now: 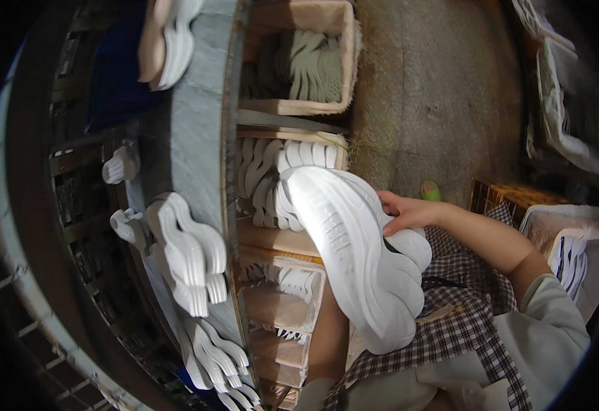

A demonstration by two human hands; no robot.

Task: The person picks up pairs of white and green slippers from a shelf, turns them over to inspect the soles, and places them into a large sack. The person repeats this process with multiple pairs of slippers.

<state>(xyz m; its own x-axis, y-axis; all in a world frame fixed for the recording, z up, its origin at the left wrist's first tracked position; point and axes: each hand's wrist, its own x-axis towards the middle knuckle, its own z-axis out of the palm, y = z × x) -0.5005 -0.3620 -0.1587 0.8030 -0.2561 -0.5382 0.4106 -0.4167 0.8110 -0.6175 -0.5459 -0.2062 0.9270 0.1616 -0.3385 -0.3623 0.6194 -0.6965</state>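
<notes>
A stack of several white shoe soles (pixel 354 253) with wavy sides is held in front of my body, tilted lengthwise. My right hand (pixel 407 211) grips its right edge, the thumb and fingers closed around the soles. From below, my left forearm (pixel 329 335) reaches up behind the stack, and the left hand itself is hidden by the soles. Just beyond the stack is a lined bin (pixel 342 147) filled with more white soles (pixel 309 155) set in rows.
Along the left runs a grey ledge (pixel 200 130) carrying stacked white soles (pixel 188 250). A fabric-lined bin (pixel 351 61) holds grey-green soles (pixel 313 65) at the far end. Other lined bins (pixel 320 274) continue nearer. To the right stands a lined crate (pixel 535 216); a green slipper (pixel 431 191) shows on the floor.
</notes>
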